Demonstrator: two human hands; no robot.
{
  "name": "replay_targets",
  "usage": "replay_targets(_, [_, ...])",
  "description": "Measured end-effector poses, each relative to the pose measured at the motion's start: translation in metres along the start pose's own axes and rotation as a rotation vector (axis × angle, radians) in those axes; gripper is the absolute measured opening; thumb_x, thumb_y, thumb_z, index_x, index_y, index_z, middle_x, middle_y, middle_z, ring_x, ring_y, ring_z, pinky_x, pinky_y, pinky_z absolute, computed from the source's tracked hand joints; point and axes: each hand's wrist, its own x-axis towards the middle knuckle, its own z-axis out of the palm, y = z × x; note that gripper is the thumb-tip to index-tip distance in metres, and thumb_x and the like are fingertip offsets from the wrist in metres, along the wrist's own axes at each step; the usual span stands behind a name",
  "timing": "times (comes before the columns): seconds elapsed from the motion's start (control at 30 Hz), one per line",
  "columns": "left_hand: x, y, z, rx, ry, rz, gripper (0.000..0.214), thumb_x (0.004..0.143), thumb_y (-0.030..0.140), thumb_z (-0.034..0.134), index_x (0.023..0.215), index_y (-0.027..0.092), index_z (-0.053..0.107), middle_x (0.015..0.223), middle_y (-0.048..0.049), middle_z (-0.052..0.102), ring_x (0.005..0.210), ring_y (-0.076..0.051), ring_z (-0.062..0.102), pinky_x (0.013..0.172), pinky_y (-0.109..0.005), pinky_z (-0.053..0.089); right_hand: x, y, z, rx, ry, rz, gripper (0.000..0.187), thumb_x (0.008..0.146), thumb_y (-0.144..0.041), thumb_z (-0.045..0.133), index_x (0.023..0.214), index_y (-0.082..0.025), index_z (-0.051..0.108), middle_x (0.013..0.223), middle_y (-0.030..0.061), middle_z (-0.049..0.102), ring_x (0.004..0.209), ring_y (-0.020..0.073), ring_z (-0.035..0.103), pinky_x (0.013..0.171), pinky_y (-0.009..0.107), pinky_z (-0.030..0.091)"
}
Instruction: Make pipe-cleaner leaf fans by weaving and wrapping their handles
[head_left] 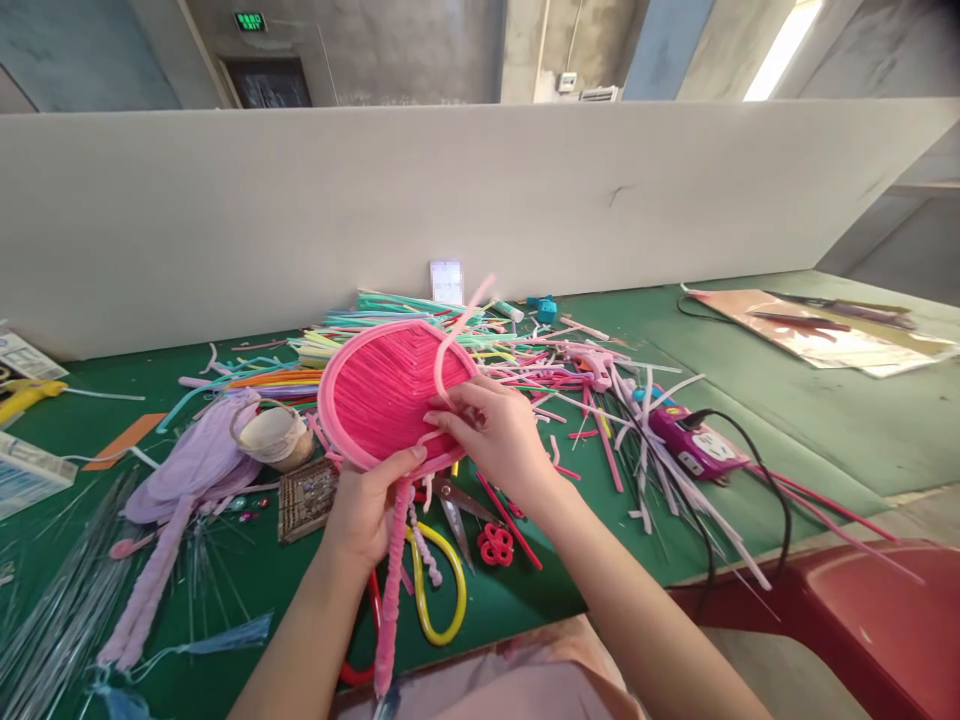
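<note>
A round hand fan of pink pipe cleaners (375,400), deep pink inside a paler rim, is tilted up above the table. Its fuzzy pink handle (388,610) hangs down towards my lap. My left hand (364,515) grips the fan where the handle meets the rim, thumb on the front. At the fan's lower right edge, my right hand (502,430) pinches a light pink pipe cleaner (442,365), whose free end curls upward over the rim. Below the fan lie scissors (454,520), partly hidden, and a small red flower shape (495,545).
Pipe cleaners (360,305) in many colours are heaped behind the fan. To the left are a lilac fan (195,450), a small bucket (276,440) and thin wires (67,580). A purple power strip (697,440) with a black cable, and a red stool (885,620), are at right.
</note>
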Motion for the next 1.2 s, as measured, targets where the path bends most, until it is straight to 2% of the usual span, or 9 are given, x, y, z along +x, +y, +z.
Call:
replay_targets(0.13, [0.0,0.003,-0.002,-0.006,0.048,-0.076,0.062,0.055,-0.001,0.079,0.114,0.014,0.069,0.095,-0.0083,0.079,0.093,-0.03,0.074,0.088,-0.041,0.061,0.005,0.005,-0.011,-0.118,-0.127,-0.058,0.013,0.083,-0.027,0.073,0.083,-0.017,0.064,0.07,-0.0019,0.058,0.065,0.0132,0.052,0.061,0.024,0.041])
replay_targets(0.37, [-0.002,0.014,-0.004,0.045,0.054,-0.152,0.053,0.064,-0.001,0.076,0.115,0.012,0.068,0.096,-0.0109,0.078,0.091,-0.029,0.075,0.081,-0.04,0.064,0.004,0.011,-0.029,-0.3,-0.277,-0.206,0.034,0.087,-0.026,0.069,0.12,-0.017,0.064,0.099,0.0096,0.06,0.098,0.0247,0.053,0.084,0.038,0.049])
replay_targets(0.5, [-0.004,0.018,-0.006,0.058,0.042,-0.201,0.055,0.061,-0.005,0.074,0.114,0.012,0.069,0.09,-0.0095,0.079,0.08,-0.026,0.076,0.073,-0.036,0.065,-0.004,0.009,-0.027,-0.315,-0.231,-0.192,0.031,0.085,-0.03,0.07,0.116,-0.023,0.068,0.117,0.0123,0.055,0.117,0.0308,0.045,0.101,0.051,0.043])
replay_targets(0.63, [-0.007,0.016,-0.012,0.072,0.064,-0.273,0.053,0.062,-0.004,0.073,0.112,0.011,0.069,0.084,-0.0086,0.079,0.073,-0.024,0.076,0.067,-0.032,0.065,-0.014,0.012,-0.021,-0.204,-0.078,0.009,0.031,0.083,-0.035,0.071,0.113,-0.028,0.07,0.143,0.012,0.037,0.137,0.0357,0.032,0.108,0.056,0.036])
replay_targets(0.77, [-0.01,0.014,-0.018,0.103,-0.006,-0.316,0.056,0.062,-0.001,0.077,0.115,0.013,0.069,0.088,-0.0086,0.079,0.079,-0.026,0.076,0.072,-0.034,0.065,-0.021,0.016,-0.016,0.083,-0.106,0.137,0.027,0.085,-0.038,0.068,0.109,-0.025,0.069,0.122,0.0081,0.059,0.119,0.0265,0.055,0.1,0.044,0.047])
replay_targets(0.87, [-0.008,0.016,-0.024,0.146,-0.089,-0.398,0.058,0.06,0.0,0.078,0.116,0.013,0.068,0.089,-0.0096,0.079,0.078,-0.027,0.076,0.075,-0.038,0.065,-0.025,0.014,-0.014,0.111,-0.124,0.136,0.019,0.081,-0.032,0.074,0.097,-0.024,0.068,0.107,0.0034,0.067,0.107,0.0226,0.061,0.098,0.04,0.047])
replay_targets(1.0, [-0.004,0.022,-0.037,0.253,-0.15,-0.487,0.058,0.058,0.0,0.08,0.114,0.011,0.069,0.091,-0.0126,0.079,0.081,-0.029,0.076,0.077,-0.039,0.064,-0.037,0.012,-0.012,-0.135,-0.177,0.15,0.033,0.072,-0.032,0.082,0.099,-0.023,0.063,0.109,0.0052,0.059,0.1,0.0231,0.062,0.091,0.041,0.051])
replay_targets(1.1, [-0.003,0.025,-0.048,0.352,-0.154,-0.54,0.06,0.055,0.002,0.084,0.113,0.011,0.07,0.095,-0.0138,0.079,0.087,-0.031,0.075,0.081,-0.041,0.062,-0.047,0.018,-0.013,-0.376,-0.25,0.099,0.047,0.072,-0.04,0.081,0.105,-0.02,0.056,0.117,0.0122,0.052,0.094,0.0266,0.062,0.081,0.045,0.055])
replay_targets(1.2, [-0.006,0.028,-0.053,0.435,-0.146,-0.441,0.065,0.053,0.008,0.088,0.114,0.014,0.068,0.104,-0.013,0.077,0.096,-0.031,0.073,0.087,-0.042,0.059,-0.054,0.025,-0.017,-0.524,-0.261,-0.043,0.042,0.077,-0.04,0.078,0.104,-0.019,0.053,0.116,0.0146,0.052,0.098,0.0298,0.059,0.078,0.046,0.054])
